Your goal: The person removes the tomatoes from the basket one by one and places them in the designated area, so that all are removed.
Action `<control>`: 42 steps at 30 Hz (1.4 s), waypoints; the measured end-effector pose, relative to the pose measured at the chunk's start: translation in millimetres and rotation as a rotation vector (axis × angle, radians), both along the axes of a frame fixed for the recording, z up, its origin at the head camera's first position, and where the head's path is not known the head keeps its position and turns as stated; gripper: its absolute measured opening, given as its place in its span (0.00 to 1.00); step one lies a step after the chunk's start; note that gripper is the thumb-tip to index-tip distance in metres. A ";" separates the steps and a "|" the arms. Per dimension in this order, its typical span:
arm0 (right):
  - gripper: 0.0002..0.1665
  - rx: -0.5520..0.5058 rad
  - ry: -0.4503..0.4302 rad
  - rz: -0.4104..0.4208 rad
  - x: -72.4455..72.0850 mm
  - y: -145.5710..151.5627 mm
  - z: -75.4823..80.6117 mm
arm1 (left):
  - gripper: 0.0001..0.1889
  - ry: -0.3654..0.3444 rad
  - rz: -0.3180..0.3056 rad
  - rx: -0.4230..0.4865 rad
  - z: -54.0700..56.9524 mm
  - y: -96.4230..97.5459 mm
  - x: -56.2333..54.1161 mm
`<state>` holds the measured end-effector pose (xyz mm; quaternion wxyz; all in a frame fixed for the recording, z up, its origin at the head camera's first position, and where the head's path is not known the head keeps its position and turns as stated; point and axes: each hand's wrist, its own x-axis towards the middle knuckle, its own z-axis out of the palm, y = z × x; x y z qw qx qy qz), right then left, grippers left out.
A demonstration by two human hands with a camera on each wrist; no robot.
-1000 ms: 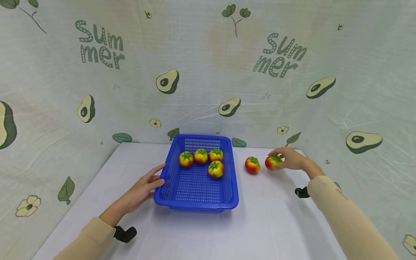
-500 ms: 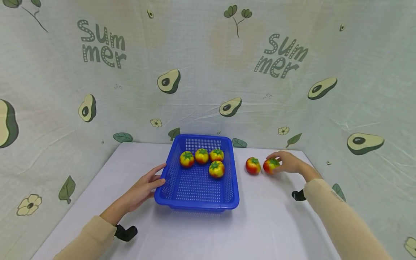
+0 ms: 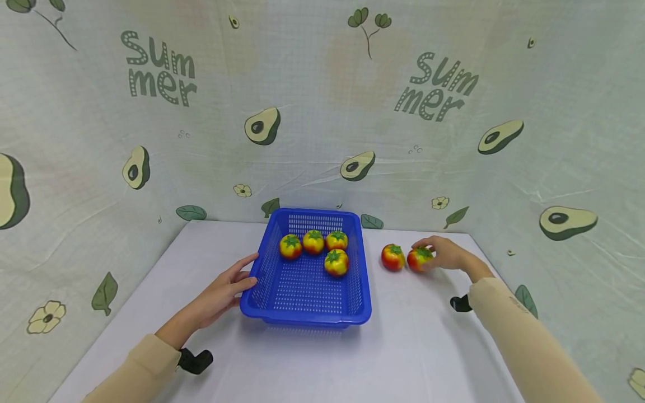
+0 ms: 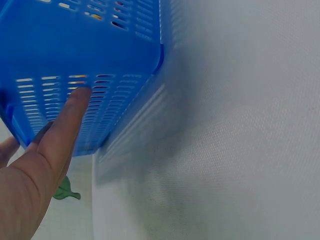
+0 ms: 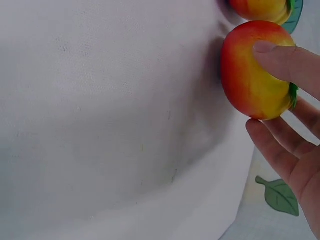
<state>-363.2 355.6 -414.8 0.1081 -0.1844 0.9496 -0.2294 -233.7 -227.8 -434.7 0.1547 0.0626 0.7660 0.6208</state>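
A blue plastic basket (image 3: 307,316) with slotted walls holds several red-and-yellow, tomato-like fruits (image 3: 336,263) with green leafy tops. At its left side, my left hand (image 3: 224,294) holds the rim, thumb over it. A fairly straight finger (image 4: 67,125) lies against the slotted outer wall in the left wrist view. To the right of the basket, my right hand (image 3: 445,252) holds another such fruit (image 5: 255,80) between thumb and fingers, close over the table. A second loose fruit (image 3: 392,257) sits just left of the held one.
A white-covered table (image 3: 403,336) carries everything. Behind and at both sides hangs a pale cloth (image 3: 312,84) printed with avocados and leaves. Black wrist-worn devices (image 3: 195,361) stick out below both sleeves.
My right hand has moved a little left and nearer, bringing its fruit close beside the other loose one. The left hand and basket stay in place.
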 end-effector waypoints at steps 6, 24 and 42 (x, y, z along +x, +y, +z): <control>0.34 0.005 -0.001 0.007 0.1 0.4 -1.2 | 0.39 -0.004 -0.006 0.005 0.5 -0.6 -0.9; 0.38 -0.006 -0.006 0.006 5.6 2.3 9.2 | 0.39 -0.010 -0.004 0.008 1.8 -0.8 0.0; 0.39 0.012 0.176 0.087 13.5 -50.4 67.9 | 0.39 -0.005 -0.013 0.012 2.0 -0.8 -0.1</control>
